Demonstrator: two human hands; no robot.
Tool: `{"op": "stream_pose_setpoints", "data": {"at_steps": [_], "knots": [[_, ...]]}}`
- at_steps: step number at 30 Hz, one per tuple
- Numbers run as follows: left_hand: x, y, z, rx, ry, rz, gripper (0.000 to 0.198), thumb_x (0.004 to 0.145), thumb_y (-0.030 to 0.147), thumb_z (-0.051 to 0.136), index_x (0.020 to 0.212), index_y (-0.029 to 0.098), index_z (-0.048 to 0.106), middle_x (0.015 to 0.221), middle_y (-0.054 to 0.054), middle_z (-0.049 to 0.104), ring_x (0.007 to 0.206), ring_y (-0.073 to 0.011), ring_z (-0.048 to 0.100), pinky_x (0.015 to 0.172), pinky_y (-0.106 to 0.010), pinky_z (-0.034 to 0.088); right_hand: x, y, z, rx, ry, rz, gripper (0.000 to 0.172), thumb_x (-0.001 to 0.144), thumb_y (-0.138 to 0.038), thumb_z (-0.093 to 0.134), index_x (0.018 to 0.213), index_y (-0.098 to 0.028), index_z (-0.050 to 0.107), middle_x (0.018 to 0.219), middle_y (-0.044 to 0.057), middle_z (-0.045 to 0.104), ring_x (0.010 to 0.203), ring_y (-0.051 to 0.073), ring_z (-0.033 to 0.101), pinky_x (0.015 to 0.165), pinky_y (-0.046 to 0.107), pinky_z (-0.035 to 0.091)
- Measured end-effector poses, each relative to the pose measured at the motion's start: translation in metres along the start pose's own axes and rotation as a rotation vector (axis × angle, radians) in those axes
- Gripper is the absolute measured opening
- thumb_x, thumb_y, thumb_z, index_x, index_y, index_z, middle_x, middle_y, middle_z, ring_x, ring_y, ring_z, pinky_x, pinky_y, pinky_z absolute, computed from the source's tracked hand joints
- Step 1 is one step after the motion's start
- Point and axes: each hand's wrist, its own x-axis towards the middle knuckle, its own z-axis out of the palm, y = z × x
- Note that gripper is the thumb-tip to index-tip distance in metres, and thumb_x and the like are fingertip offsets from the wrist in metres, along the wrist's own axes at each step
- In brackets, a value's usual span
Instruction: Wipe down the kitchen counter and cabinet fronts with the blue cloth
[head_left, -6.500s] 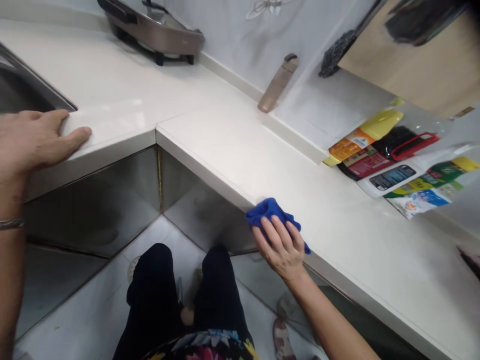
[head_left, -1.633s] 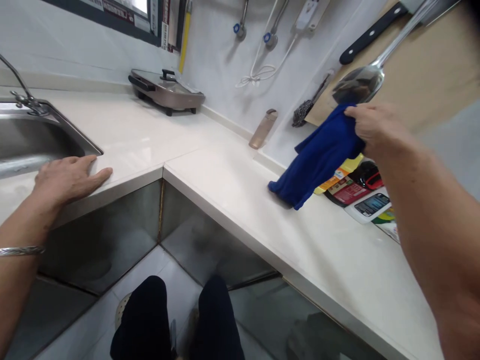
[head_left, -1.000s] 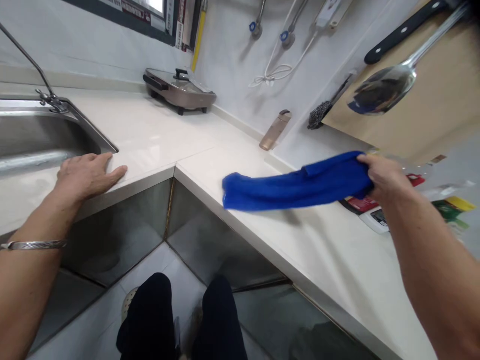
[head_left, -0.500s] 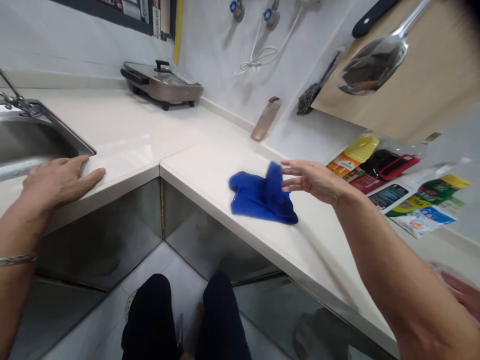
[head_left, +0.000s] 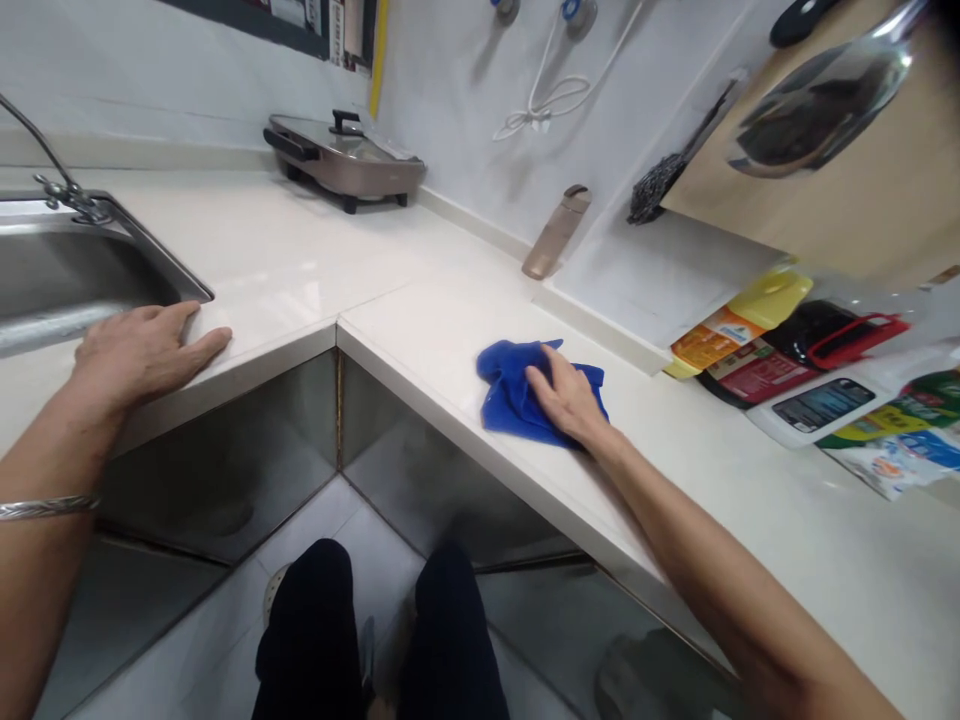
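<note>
One blue cloth (head_left: 510,400) lies bunched on the white counter (head_left: 420,310), just right of the frame's centre and near the counter's front edge. The right hand (head_left: 566,390) is on top of it, fingers partly sunk in the folds; whether they grip or merely press cannot be told. The left hand (head_left: 142,355) rests flat on the counter at left, beside the near corner of the one sink (head_left: 75,270), thumb held wide of the fingers and nothing in its grasp. One bracelet (head_left: 49,508) circles the left wrist. Five containers lean in the view at right: a yellow bottle (head_left: 739,320) with an orange label, a dark bottle (head_left: 780,355) with a red label and red handle, a white bottle (head_left: 817,405) with a black label, a green-and-yellow pack (head_left: 870,425) and a white-and-blue packet (head_left: 892,462). All bear print, too blurred to read. One pinkish flask (head_left: 557,235) stands by the wall above the cloth; one lidded pan (head_left: 352,170) sits at upper left of centre. One tap (head_left: 75,200) rises at the sink. Two blue-knobbed valves and one looped cord (head_left: 555,100) show at the top; at upper right, one spoon (head_left: 821,110) hangs before a board (head_left: 750,210), hiding part of it, with a scrubber (head_left: 652,190) alongside. The right forearm crosses the counter's front edge.
</note>
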Motion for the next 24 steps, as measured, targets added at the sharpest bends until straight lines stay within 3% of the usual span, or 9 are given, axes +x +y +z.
{"op": "stream_pose_setpoints", "data": {"at_steps": [2, 4, 8, 13, 18, 21, 24], "knots": [[0.000, 0.000, 0.000, -0.004, -0.001, -0.012, 0.101, 0.089, 0.079, 0.016, 0.162, 0.013, 0.038, 0.159, -0.023, 0.043, 0.144, -0.0492, 0.043, 0.117, -0.060, 0.039, -0.005, -0.005, 0.014, -0.077, 0.086, -0.022, 0.059, 0.100, -0.059, 0.040, 0.140, -0.019, 0.058, 0.145, 0.019, 0.059, 0.139, 0.037, 0.050, 0.120, 0.066, 0.031], [0.000, 0.000, 0.000, -0.001, -0.007, -0.018, 0.100, 0.089, 0.078, 0.017, 0.162, 0.013, 0.038, 0.159, -0.024, 0.043, 0.143, -0.0495, 0.044, 0.117, -0.060, 0.040, -0.004, -0.003, 0.019, -0.122, 0.145, -0.050, 0.052, 0.099, -0.057, 0.042, 0.126, -0.020, 0.066, 0.131, 0.019, 0.065, 0.129, 0.037, 0.055, 0.118, 0.062, 0.034], [0.000, 0.001, -0.001, 0.019, -0.016, -0.024, 0.099, 0.090, 0.077, 0.017, 0.162, 0.014, 0.038, 0.157, -0.024, 0.045, 0.142, -0.0496, 0.045, 0.116, -0.060, 0.040, 0.007, 0.011, 0.017, -0.084, 0.108, -0.013, 0.045, 0.092, -0.059, 0.054, 0.106, -0.020, 0.072, 0.109, 0.016, 0.069, 0.109, 0.034, 0.062, 0.102, 0.052, 0.048], [-0.003, 0.003, -0.001, 0.020, 0.000, -0.003, 0.100, 0.089, 0.079, 0.015, 0.161, 0.014, 0.040, 0.156, -0.024, 0.047, 0.140, -0.0506, 0.046, 0.115, -0.061, 0.042, 0.012, 0.009, 0.016, -0.008, 0.118, 0.074, 0.041, 0.087, -0.057, 0.059, 0.102, -0.023, 0.076, 0.104, 0.011, 0.074, 0.105, 0.032, 0.065, 0.101, 0.051, 0.047], [-0.004, 0.003, 0.001, 0.009, 0.020, 0.023, 0.097, 0.090, 0.076, 0.017, 0.159, 0.013, 0.043, 0.154, -0.023, 0.049, 0.139, -0.0499, 0.047, 0.114, -0.061, 0.041, 0.017, -0.005, 0.003, 0.037, 0.168, 0.056, 0.030, 0.088, -0.051, 0.057, 0.084, -0.026, 0.074, 0.105, 0.008, 0.077, 0.107, 0.033, 0.066, 0.102, 0.052, 0.047], [-0.005, 0.002, 0.002, -0.011, 0.021, 0.024, 0.097, 0.090, 0.076, 0.017, 0.159, 0.013, 0.043, 0.156, -0.023, 0.047, 0.140, -0.0498, 0.046, 0.116, -0.061, 0.039, 0.032, -0.014, -0.011, 0.011, 0.247, 0.020, 0.026, 0.091, -0.044, 0.052, 0.089, -0.025, 0.070, 0.097, 0.011, 0.075, 0.096, 0.031, 0.067, 0.095, 0.048, 0.052], [-0.005, 0.002, 0.002, -0.015, 0.026, 0.015, 0.098, 0.089, 0.078, 0.015, 0.158, 0.015, 0.044, 0.155, -0.023, 0.048, 0.138, -0.0501, 0.047, 0.114, -0.061, 0.040, 0.051, -0.028, -0.017, -0.080, 0.229, 0.002, 0.021, 0.093, -0.038, 0.049, 0.090, -0.025, 0.065, 0.087, 0.011, 0.072, 0.085, 0.030, 0.067, 0.087, 0.045, 0.054]]}}
